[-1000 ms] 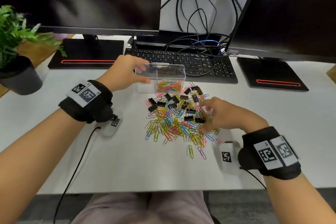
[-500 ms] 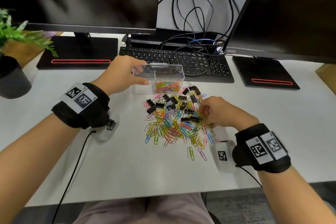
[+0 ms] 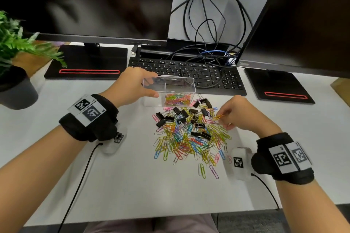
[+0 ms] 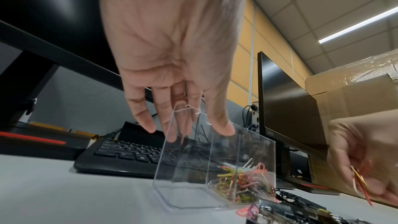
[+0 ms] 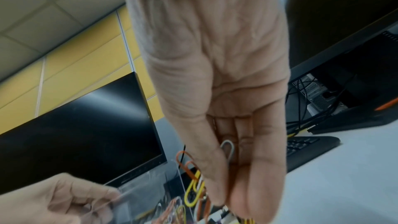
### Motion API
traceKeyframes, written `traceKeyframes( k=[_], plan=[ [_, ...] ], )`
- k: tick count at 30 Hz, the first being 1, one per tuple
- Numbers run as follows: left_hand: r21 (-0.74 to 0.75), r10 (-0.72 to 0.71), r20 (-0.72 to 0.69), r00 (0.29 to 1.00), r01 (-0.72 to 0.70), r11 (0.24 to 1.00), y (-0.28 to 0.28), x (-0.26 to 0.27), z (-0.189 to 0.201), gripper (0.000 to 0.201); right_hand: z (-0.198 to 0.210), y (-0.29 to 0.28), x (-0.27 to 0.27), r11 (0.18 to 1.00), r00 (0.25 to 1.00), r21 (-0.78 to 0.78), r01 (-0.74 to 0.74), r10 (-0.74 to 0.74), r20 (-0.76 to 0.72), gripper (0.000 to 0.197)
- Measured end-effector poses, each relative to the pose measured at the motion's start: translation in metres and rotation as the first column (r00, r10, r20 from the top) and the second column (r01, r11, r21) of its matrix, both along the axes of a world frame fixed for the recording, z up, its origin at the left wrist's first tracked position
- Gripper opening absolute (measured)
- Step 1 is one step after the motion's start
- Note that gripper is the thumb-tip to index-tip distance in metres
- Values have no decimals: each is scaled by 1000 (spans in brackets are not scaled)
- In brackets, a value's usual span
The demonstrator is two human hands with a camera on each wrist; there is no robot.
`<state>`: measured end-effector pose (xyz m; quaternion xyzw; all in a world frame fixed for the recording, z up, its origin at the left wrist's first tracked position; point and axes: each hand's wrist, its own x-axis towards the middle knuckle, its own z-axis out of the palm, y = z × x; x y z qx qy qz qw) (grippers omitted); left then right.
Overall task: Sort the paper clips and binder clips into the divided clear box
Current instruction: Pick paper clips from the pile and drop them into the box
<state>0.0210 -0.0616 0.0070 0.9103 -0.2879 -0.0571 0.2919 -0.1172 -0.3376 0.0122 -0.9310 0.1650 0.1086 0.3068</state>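
A divided clear box (image 3: 151, 98) stands in front of the keyboard; its right compartment holds coloured paper clips (image 3: 177, 98), its left compartment looks empty. My left hand (image 3: 132, 85) grips the box's left end (image 4: 163, 159), thumb on the near wall, fingers over the rim. A heap of coloured paper clips (image 3: 189, 143) and black binder clips (image 3: 181, 117) lies on the desk below the box. My right hand (image 3: 238, 113), lifted over the heap's right edge, pinches several paper clips (image 3: 218, 117) (image 5: 193, 183), orange and yellow among them.
A black keyboard (image 3: 189, 73) with looping cables (image 3: 208, 24) sits behind the box, between two monitors on black stands (image 3: 89, 62). A potted plant (image 3: 13, 73) stands at the far left. Two stray paper clips (image 3: 206, 171) lie near the front of the white desk (image 3: 132, 185).
My right hand has risen from the right side of the heap with paper clips pinched in its fingers. The left hand has stayed on the box.
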Motion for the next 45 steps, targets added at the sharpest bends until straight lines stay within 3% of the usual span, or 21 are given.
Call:
traceKeyframes(
  k=[13,21,25,27,30,33,35,37,40,45],
  plan=[
    [-30,-4,-27,1000,3,1000,1,2,-2,67,46,37,48,981,932,196,3,-74,354,9],
    [-27,4,-25,1000,-5,1000,1,3,-2,66,37,65,79,991,923,-37,-127,132,361,16],
    [-24,-2,-15,1000,2,1000,1,4,-2,66,36,52,76,997,896,-47,-60,74,438,7],
    [-26,-3,-14,1000,3,1000,2,4,-3,66,33,40,74,998,884,-58,11,17,467,11],
    [-31,-5,-18,1000,5,999,2,4,-2,65,24,25,67,995,932,-85,44,-10,362,12],
    [-28,-8,-15,1000,7,1000,1,3,-2,65,9,21,61,974,988,-189,-121,136,70,28],
    [-27,-7,-15,1000,6,1000,1,2,-1,65,-1,22,57,949,968,-190,-250,238,-84,47],
    [-24,-8,-11,1000,8,1000,1,2,-1,65,-9,24,54,922,934,-191,-338,304,-186,52],
    [-21,-10,-2,1000,10,1000,1,2,0,65,-13,26,45,880,899,-237,-412,350,-263,51],
    [-22,-10,8,1000,10,1000,2,3,-2,65,-10,27,20,854,853,-172,-491,432,-292,50]
  ],
)
